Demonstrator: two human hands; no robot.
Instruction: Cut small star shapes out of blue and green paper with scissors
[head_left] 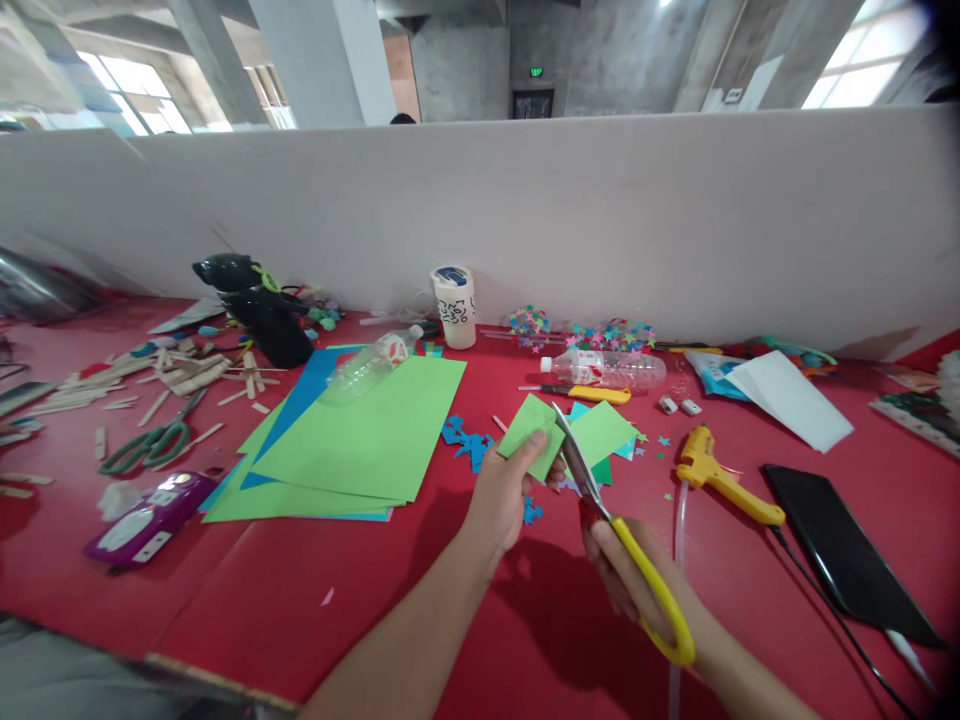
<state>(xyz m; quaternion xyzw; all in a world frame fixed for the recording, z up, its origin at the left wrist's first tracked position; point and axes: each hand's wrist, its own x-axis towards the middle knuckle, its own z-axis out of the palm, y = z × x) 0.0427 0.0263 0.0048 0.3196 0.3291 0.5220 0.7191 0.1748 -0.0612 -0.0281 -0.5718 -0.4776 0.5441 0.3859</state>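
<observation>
My left hand [501, 495] pinches a small piece of light green paper [529, 428], thumb on top and fingers beneath. My right hand [622, 565] is closed around yellow-handled scissors [583, 472]. Their blades point up and away, with the tips at the right edge of the green piece. How far the blades are apart is hard to make out. Just behind lie another light green piece [602, 430] and some blue and dark green paper. Blue paper cut-outs [470, 443] lie left of my left hand, and some more are under it.
Large green sheets [367, 440] lie to the left, with a plastic bottle [375, 360] on them. At right are a yellow glue gun [724, 480], its cord and a black tablet [844, 550]. A utility knife [589, 393], another bottle [607, 368] and a white tumbler [455, 308] are behind.
</observation>
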